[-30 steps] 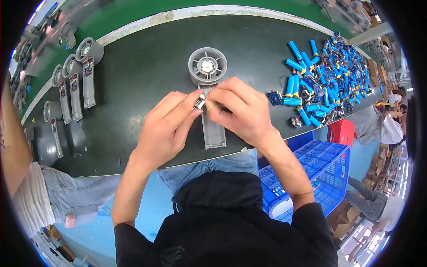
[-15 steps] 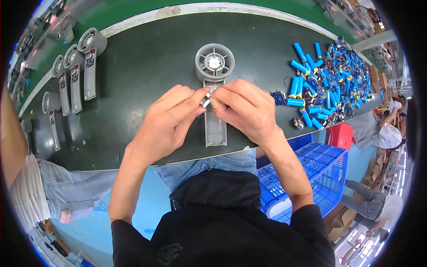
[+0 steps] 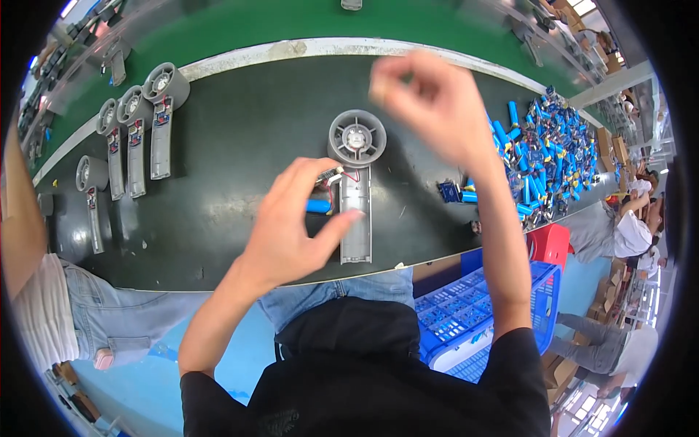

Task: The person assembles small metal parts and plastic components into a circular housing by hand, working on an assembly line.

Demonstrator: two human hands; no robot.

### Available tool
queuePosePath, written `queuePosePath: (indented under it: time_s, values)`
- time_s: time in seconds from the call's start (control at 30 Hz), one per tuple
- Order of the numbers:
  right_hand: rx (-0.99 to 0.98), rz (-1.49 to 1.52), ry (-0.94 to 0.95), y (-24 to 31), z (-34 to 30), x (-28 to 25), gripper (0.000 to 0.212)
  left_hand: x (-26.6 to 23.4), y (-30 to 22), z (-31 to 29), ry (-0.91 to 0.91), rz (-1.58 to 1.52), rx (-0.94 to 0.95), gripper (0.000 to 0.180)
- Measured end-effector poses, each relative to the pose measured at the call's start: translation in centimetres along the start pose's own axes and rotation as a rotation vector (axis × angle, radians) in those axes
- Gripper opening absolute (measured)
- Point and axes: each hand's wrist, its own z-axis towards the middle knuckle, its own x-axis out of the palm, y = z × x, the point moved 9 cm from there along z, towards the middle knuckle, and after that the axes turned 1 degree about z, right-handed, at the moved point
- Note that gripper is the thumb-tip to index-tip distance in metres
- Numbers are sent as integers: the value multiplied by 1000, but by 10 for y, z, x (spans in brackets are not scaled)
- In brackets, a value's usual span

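A grey fan housing (image 3: 356, 243) lies on the dark table in front of me, its round fan end pointing away and its open handle channel toward me. My left hand (image 3: 287, 229) is open beside the handle, thumb stretched out over the channel. Its fingertips are at a small circuit board (image 3: 329, 175) with a white connector, and red wires run near it. A blue battery cell (image 3: 318, 206) lies partly behind that hand. My right hand (image 3: 437, 109) is raised beyond the fan, blurred, with thumb and fingers curled together. A yellowish spot shows at its fingertips, too smeared to name.
A pile of blue battery packs with boards (image 3: 539, 156) covers the table's right side. Several similar grey fan housings (image 3: 162, 138) lie at the left, near another person's arm (image 3: 25, 211). A blue crate (image 3: 466, 306) and a red stool (image 3: 547, 244) stand below the right edge.
My hands have parted from the circuit board they both held. The right hand has swung up and away past the fan; my left fingers have spread. The view has shifted slightly.
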Motion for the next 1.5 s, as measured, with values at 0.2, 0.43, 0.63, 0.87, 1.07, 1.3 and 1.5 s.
queuePosePath:
  time_s: [0.2, 0.43, 0.63, 0.87, 1.07, 1.3, 1.5]
  values:
    - [476, 9, -148, -140, 136, 5, 65, 9, 11, 21, -12, 27, -196, 27]
    - [549, 474, -32, -167, 175, 49, 32, -107, 76, 159, -318, 419, -65, 30]
    - [516, 473, -106, -130, 145, 36, 21, -150, 164, 243, -321, 488, -141, 42]
    - [557, 716, 62, -70, 26, 28, 24, -151, 101, 210, -567, 1065, -149, 57]
    - [561, 772, 140, -19, -88, 45, 22, -26, -2, 117, -133, 333, 176, 73]
    - [250, -247, -260, -61, -92, -93, 18, -22, 2, 57, -69, 215, 122, 61]
    - [393, -749, 48, -148, -77, -201, 24, -7, 4, 56, -32, 184, 158, 58]
